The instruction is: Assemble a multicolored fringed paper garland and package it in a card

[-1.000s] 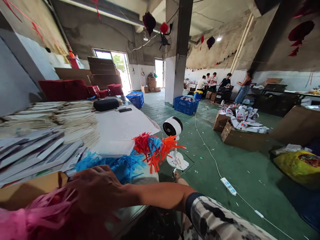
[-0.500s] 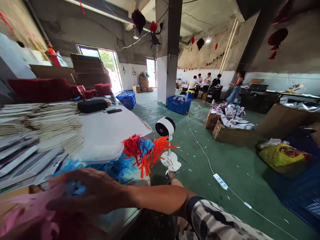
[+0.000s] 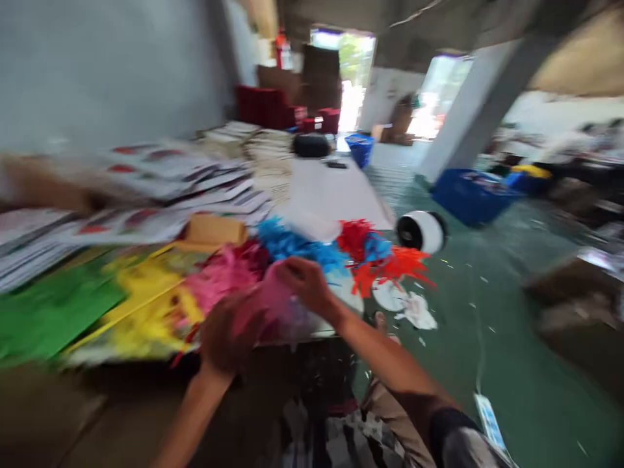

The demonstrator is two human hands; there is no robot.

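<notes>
A sheet of pink tissue paper (image 3: pixel 270 296) stretches between my two hands in front of the table edge. My left hand (image 3: pixel 227 335), smeared by motion, is closed on its left side. The fingers of my right hand (image 3: pixel 308 285) pinch its upper right part. Behind lie pink paper strips (image 3: pixel 219 276) and a heap of blue paper strips (image 3: pixel 297 247). To the right, red and orange fringed paper (image 3: pixel 390 263) juts past the table edge. On the left are yellow paper strips (image 3: pixel 146 305) and green paper sheets (image 3: pixel 58 305).
Stacks of printed white card (image 3: pixel 195 188) and a small brown box (image 3: pixel 214 231) sit on the table (image 3: pixel 331 195). A white fan (image 3: pixel 424 231) stands on the floor beside it. Farther back is a blue crate (image 3: pixel 468 201). A power strip (image 3: pixel 490 419) lies at lower right.
My view has swung left and down, bringing the yellow and green paper into sight. My left hand now shows, and the pink tissue paper is held up between both hands.
</notes>
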